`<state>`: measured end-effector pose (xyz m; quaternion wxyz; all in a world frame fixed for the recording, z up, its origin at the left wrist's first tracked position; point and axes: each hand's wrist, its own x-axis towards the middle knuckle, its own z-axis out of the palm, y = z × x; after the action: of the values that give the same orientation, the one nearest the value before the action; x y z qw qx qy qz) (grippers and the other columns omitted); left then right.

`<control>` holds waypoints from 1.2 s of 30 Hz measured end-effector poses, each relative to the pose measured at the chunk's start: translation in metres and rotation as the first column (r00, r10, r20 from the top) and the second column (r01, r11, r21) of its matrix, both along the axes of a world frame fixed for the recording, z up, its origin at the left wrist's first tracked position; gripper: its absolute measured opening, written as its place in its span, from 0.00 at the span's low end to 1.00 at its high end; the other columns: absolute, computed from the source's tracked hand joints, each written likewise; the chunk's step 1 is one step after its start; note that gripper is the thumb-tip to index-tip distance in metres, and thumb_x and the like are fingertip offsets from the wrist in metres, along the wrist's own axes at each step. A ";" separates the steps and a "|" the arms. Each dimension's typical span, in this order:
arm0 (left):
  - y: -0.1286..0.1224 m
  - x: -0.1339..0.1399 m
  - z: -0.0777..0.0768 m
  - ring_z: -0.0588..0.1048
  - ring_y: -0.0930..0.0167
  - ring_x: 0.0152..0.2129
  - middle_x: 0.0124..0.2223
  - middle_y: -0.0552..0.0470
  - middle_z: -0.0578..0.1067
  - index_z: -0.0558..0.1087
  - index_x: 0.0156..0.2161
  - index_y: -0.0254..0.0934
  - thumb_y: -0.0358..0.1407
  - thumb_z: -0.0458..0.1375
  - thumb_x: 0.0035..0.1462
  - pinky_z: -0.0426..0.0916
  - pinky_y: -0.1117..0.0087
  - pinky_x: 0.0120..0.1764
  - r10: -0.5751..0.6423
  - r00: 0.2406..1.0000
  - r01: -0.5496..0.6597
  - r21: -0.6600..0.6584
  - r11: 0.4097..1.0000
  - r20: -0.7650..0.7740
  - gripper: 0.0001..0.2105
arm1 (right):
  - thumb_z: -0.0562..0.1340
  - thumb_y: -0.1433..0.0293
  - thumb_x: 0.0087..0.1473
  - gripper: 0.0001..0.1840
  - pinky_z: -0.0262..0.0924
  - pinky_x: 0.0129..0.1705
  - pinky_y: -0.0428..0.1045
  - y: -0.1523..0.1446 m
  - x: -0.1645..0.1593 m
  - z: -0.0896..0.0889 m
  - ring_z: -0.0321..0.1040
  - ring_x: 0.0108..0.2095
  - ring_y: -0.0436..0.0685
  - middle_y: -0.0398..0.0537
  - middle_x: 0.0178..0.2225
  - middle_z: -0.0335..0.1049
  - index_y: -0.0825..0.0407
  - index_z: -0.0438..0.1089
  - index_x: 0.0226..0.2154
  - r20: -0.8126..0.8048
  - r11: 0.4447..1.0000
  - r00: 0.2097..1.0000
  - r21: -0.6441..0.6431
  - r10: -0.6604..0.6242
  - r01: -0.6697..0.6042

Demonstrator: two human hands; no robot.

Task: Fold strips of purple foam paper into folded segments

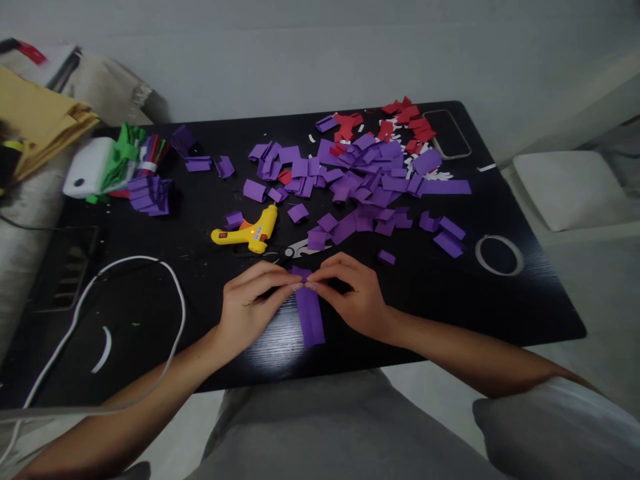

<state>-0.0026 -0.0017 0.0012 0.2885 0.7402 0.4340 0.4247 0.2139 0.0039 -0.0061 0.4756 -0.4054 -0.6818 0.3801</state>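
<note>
Head view: left hand (249,301) and right hand (361,297), close together, pinch a purple paper strip (311,319) over the table (200,320).

Here we are in a papercraft corner, home or workshop impossible to call: plain pale wall (320,67), black bench (475,303) strewn with cut purple paper pieces (370,167), yellow hot-glue gun (260,232), scissors (291,252), and a pale seat (567,190) off to the right!
</note>
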 end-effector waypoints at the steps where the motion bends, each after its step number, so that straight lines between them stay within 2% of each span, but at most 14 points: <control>1: 0.000 0.000 0.000 0.80 0.70 0.36 0.39 0.50 0.82 0.84 0.44 0.42 0.29 0.67 0.62 0.76 0.69 0.40 -0.002 1.000 0.002 0.002 1.000 -0.001 0.07 | 0.70 0.70 0.61 0.01 0.72 0.41 0.51 0.000 0.000 0.001 0.74 0.36 0.54 0.46 0.35 0.76 0.47 0.80 0.37 -0.007 1.000 1.000 -0.014 0.009 -0.009; 3: 0.001 0.001 0.000 0.80 0.69 0.37 0.39 0.50 0.81 0.83 0.46 0.42 0.31 0.68 0.61 0.76 0.68 0.41 0.014 1.000 -0.014 0.000 1.000 -0.015 0.08 | 0.70 0.68 0.61 0.01 0.72 0.40 0.51 0.000 -0.001 0.002 0.73 0.36 0.54 0.46 0.35 0.76 0.48 0.79 0.35 -0.037 0.996 0.999 -0.086 0.021 -0.024; 5: 0.001 0.001 0.001 0.79 0.67 0.41 0.42 0.48 0.80 0.81 0.48 0.41 0.34 0.69 0.60 0.76 0.65 0.45 0.041 0.998 -0.041 -0.007 0.999 -0.042 0.11 | 0.70 0.65 0.60 0.06 0.72 0.40 0.50 0.002 -0.002 0.003 0.73 0.36 0.54 0.46 0.35 0.75 0.49 0.77 0.34 -0.117 0.975 0.993 -0.218 0.018 -0.044; 8: 0.002 0.002 0.001 0.79 0.65 0.46 0.47 0.47 0.81 0.79 0.49 0.40 0.35 0.69 0.60 0.76 0.63 0.51 0.045 0.997 -0.047 -0.028 0.999 -0.065 0.12 | 0.72 0.57 0.57 0.14 0.73 0.41 0.50 0.004 -0.004 0.004 0.72 0.35 0.53 0.45 0.34 0.73 0.49 0.73 0.33 -0.283 0.897 0.959 -0.425 -0.002 -0.124; 11: 0.002 0.002 0.001 0.82 0.68 0.40 0.42 0.50 0.83 0.78 0.45 0.38 0.34 0.69 0.60 0.77 0.67 0.48 0.056 0.997 -0.060 -0.063 0.996 -0.057 0.08 | 0.73 0.54 0.55 0.18 0.73 0.39 0.50 0.005 -0.006 0.004 0.71 0.33 0.52 0.43 0.33 0.72 0.50 0.71 0.34 -0.374 0.837 0.927 -0.505 0.006 -0.209; 13: 0.001 0.002 0.001 0.82 0.71 0.33 0.37 0.53 0.83 0.79 0.41 0.38 0.33 0.68 0.60 0.78 0.71 0.42 0.068 0.997 -0.071 -0.078 0.994 -0.043 0.06 | 0.72 0.55 0.56 0.18 0.72 0.37 0.49 0.004 -0.006 0.003 0.71 0.32 0.51 0.43 0.34 0.71 0.50 0.71 0.34 -0.367 0.835 0.930 -0.506 0.018 -0.216; 17: 0.001 0.003 0.001 0.81 0.72 0.28 0.33 0.54 0.84 0.81 0.40 0.38 0.35 0.68 0.60 0.78 0.73 0.36 0.056 0.998 -0.056 -0.113 0.992 -0.008 0.04 | 0.71 0.60 0.58 0.12 0.72 0.40 0.49 0.002 -0.004 0.001 0.74 0.38 0.53 0.46 0.37 0.76 0.49 0.74 0.38 -0.260 0.882 0.965 -0.444 0.040 -0.156; 19: 0.000 0.004 0.001 0.82 0.72 0.28 0.34 0.53 0.85 0.82 0.40 0.38 0.36 0.69 0.60 0.80 0.73 0.37 0.053 0.999 -0.051 -0.142 0.989 0.010 0.05 | 0.70 0.62 0.59 0.10 0.73 0.43 0.50 0.003 -0.004 0.000 0.76 0.41 0.55 0.47 0.39 0.79 0.49 0.77 0.40 -0.220 0.889 0.974 -0.432 0.059 -0.151; 22: 0.000 0.004 0.001 0.84 0.70 0.29 0.35 0.52 0.86 0.84 0.40 0.39 0.36 0.69 0.59 0.81 0.72 0.38 0.048 0.998 -0.039 -0.198 0.979 0.042 0.05 | 0.71 0.59 0.58 0.11 0.74 0.42 0.50 0.004 -0.003 -0.001 0.78 0.38 0.55 0.46 0.37 0.81 0.49 0.80 0.38 -0.210 0.877 0.976 -0.456 0.063 -0.154; 27: 0.000 0.006 0.003 0.85 0.69 0.29 0.34 0.52 0.86 0.84 0.40 0.39 0.37 0.70 0.58 0.82 0.71 0.36 0.040 0.992 -0.001 -0.317 0.948 0.116 0.06 | 0.73 0.57 0.56 0.13 0.75 0.38 0.50 0.005 -0.004 -0.001 0.77 0.33 0.54 0.45 0.33 0.81 0.49 0.80 0.35 -0.231 0.856 0.972 -0.494 0.043 -0.156; 36: 0.000 0.007 0.003 0.85 0.68 0.30 0.35 0.51 0.87 0.85 0.39 0.39 0.36 0.71 0.57 0.82 0.71 0.36 0.059 0.979 0.027 -0.416 0.909 0.194 0.06 | 0.72 0.59 0.57 0.11 0.73 0.39 0.50 0.006 -0.003 0.002 0.76 0.33 0.53 0.44 0.32 0.80 0.49 0.80 0.33 -0.219 0.871 0.975 -0.469 0.046 -0.147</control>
<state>0.0049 -0.0021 0.0040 0.4789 0.6110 0.4891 0.3977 0.2109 0.0098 -0.0043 0.4063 -0.4359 -0.5338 0.6000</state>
